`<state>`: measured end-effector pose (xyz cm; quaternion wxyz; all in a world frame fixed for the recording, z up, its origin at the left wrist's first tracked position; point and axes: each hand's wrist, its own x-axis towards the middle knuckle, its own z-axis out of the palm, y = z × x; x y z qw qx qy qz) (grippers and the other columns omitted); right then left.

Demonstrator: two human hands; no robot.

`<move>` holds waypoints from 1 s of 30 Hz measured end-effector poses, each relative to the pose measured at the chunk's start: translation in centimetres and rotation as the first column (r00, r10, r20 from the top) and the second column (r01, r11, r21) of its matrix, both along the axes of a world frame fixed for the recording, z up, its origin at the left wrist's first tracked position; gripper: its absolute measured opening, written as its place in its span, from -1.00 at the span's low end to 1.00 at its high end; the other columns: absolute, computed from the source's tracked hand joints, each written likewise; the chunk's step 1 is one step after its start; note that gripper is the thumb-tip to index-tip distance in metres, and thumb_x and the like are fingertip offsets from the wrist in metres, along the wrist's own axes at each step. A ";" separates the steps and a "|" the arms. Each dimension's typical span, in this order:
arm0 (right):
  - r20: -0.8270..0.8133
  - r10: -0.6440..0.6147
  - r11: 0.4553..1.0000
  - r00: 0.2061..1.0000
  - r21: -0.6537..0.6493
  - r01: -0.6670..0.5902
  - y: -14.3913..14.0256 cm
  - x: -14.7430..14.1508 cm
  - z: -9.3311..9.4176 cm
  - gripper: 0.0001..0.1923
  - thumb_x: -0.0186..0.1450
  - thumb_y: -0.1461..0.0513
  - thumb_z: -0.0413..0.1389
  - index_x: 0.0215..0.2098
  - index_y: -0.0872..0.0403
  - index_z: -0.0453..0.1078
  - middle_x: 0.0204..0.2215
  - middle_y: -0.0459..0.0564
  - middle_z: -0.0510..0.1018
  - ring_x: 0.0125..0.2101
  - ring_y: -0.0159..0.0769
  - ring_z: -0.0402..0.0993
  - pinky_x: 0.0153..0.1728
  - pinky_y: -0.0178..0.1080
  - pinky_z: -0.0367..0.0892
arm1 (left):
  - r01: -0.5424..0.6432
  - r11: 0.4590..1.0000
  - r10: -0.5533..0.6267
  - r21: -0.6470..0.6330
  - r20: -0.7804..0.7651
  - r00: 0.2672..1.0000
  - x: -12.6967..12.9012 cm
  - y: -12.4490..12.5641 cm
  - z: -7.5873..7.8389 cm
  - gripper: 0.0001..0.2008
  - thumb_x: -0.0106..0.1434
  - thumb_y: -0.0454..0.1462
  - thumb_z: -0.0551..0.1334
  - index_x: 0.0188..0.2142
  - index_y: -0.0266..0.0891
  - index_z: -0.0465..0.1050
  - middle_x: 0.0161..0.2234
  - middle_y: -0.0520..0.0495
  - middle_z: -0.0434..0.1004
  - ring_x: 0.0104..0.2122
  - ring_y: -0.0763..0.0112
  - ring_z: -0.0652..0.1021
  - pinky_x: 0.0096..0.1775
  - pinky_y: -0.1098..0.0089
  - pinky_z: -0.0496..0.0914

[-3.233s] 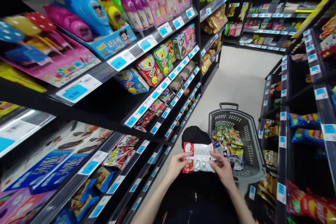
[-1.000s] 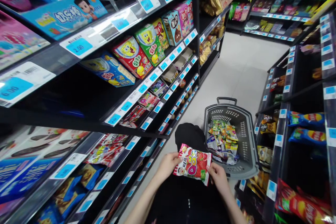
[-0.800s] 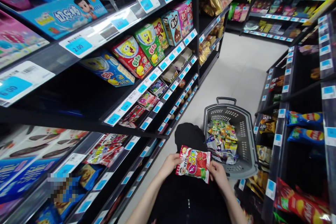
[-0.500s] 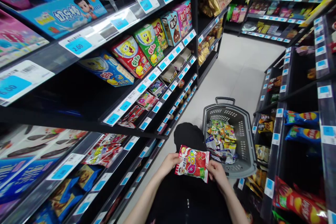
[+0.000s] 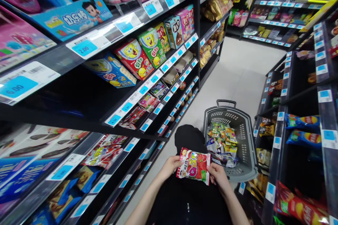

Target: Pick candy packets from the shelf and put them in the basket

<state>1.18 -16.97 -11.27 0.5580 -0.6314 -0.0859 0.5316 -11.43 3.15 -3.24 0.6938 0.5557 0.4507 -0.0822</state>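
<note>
Shop aisle, viewed from above the lap. Red snack bag (image 5: pixel 194 165) held flat, printed face up, between both hands, low in front of the body over the dark trousers. Left hand (image 5: pixel 171 166) grips its left short edge, fingers curled under, thumb on top; right hand (image 5: pixel 218 176) grips the lower right corner the same way. Long axis of bag runs left to right, tilted slightly down toward the right hand. Grey basket (image 5: pixel 246 163) sits on the floor just ahead and right of the bag, already part filled with small packets (image 5: pixel 223 143); right hand is the nearer one to it, nothing between bag and basket rim. Knee (image 5: pixel 190 136) sits just beyond the bag, left of basket. Shelves (image 5: pixel 148 83) of boxed sweets close on the left, crisps rack (image 5: pixel 302 126) on the right; floor beyond.
</note>
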 end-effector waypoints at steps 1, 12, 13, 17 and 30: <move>0.011 -0.020 1.000 1.000 -0.004 0.020 0.1 -0.1 0.6 -0.47 0.12 -0.17 0.16 -0.62 0.08 0.22 -0.85 -0.30 0.21 -0.85 -0.53 0.09 -0.79 -0.42 -0.08 | 0.002 1.000 -0.002 0.011 -0.005 1.000 -0.1 0.0 0.1 -0.63 -0.13 0.00 0.36 -0.60 -0.28 0.44 -0.82 0.12 0.30 -0.78 0.55 0.24 -0.64 0.48 0.05; 0.016 -0.296 0.942 0.955 0.167 0.290 -0.7 0.3 9.2 -0.51 0.11 -0.11 0.21 -0.19 0.06 0.53 -0.24 0.13 0.60 -0.28 -0.08 0.53 -0.27 -0.13 0.44 | -0.066 0.994 0.044 0.082 0.246 0.968 0.9 1.9 7.4 -0.35 0.00 0.20 0.22 -0.25 -0.35 0.57 -0.27 -0.24 0.62 -0.23 0.08 0.58 -0.20 0.25 0.45; 0.028 -0.336 0.930 0.941 0.168 0.327 -0.7 0.4 9.5 -0.56 0.09 -0.08 0.25 -0.23 0.06 0.53 -0.28 0.11 0.61 -0.31 -0.12 0.53 -0.28 -0.17 0.43 | -0.062 0.994 0.038 0.088 0.256 0.966 1.3 1.9 8.1 -0.41 -0.02 0.13 0.29 -0.22 -0.34 0.58 -0.25 -0.23 0.62 -0.22 0.09 0.57 -0.18 0.26 0.44; 0.081 -0.483 0.868 0.872 0.181 0.463 0.0 0.4 10.5 -0.68 0.02 0.07 0.36 -0.34 0.00 0.41 -0.47 -0.07 0.56 -0.45 -0.32 0.48 -0.40 -0.35 0.39 | -0.089 0.995 0.070 0.047 0.307 0.949 3.0 1.1 10.3 -0.51 -0.07 -0.14 0.43 -0.13 -0.27 0.51 -0.22 -0.16 0.63 -0.24 0.13 0.58 -0.18 0.25 0.44; 0.580 -0.228 0.949 0.782 -0.045 0.311 -3.9 1.4 8.2 -0.60 0.18 -0.04 0.12 -0.26 0.12 0.48 -0.32 0.15 0.61 -0.29 -0.01 0.55 -0.22 -0.07 0.42 | 0.254 0.739 -0.400 0.625 0.104 0.910 4.7 3.3 11.7 -0.57 0.27 -0.21 0.12 0.14 -0.14 0.29 -0.02 -0.09 0.55 -0.07 0.22 0.54 -0.07 0.26 0.44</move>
